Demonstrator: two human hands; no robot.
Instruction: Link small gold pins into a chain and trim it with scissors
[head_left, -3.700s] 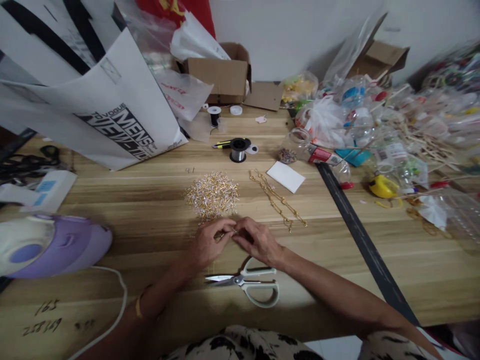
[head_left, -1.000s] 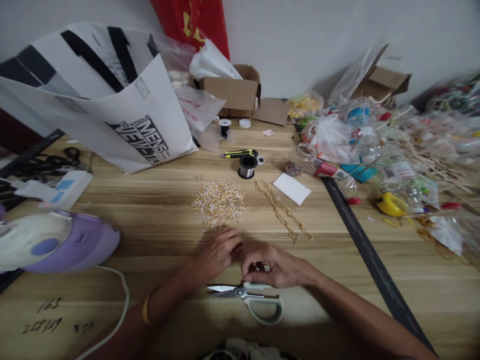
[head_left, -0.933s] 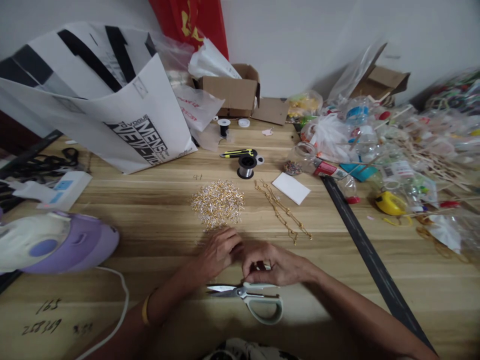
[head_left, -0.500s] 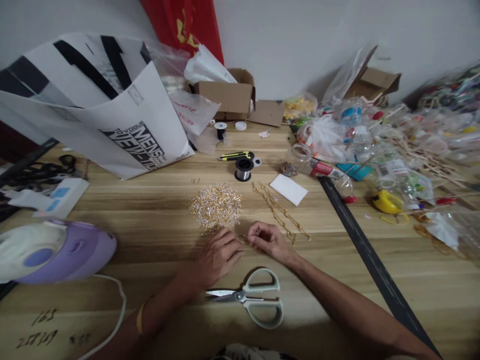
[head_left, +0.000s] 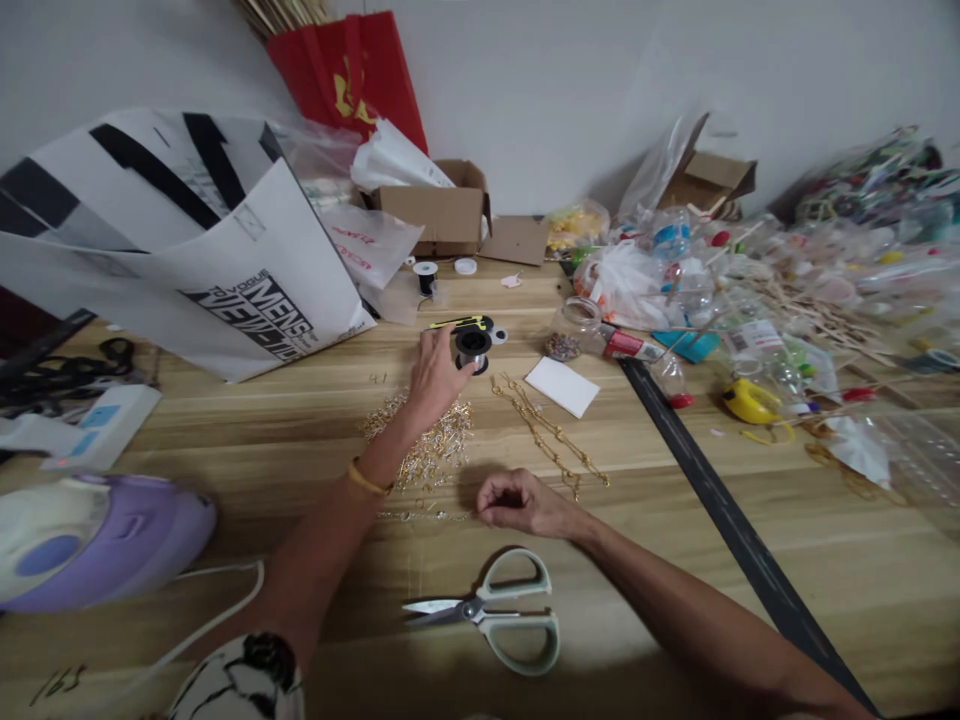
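My left hand (head_left: 440,375) reaches past the pile of small gold and clear pieces (head_left: 431,450), its fingers round the left side of a wire spool (head_left: 472,350) with black rims. Resting on the table, my right hand (head_left: 521,503) has thumb and fingertips pressed together at the right end of a thin chain (head_left: 420,516); what lies between the fingertips is too small to make out. Gold chains (head_left: 551,435) lie right of the pile. Below my hands are open-bladed scissors (head_left: 480,610) with pale handles.
A yellow and black cutter (head_left: 469,323) lies behind the spool. A white card (head_left: 562,386) and a jar of beads (head_left: 574,330) are to the right, near bottles and plastic bags. A large white bag (head_left: 262,270) and a purple appliance (head_left: 127,540) stand left.
My left hand has moved from beside my right hand, forward over the pile to the spool. The thin chain now shows in front of the pile. The view has shifted slightly.
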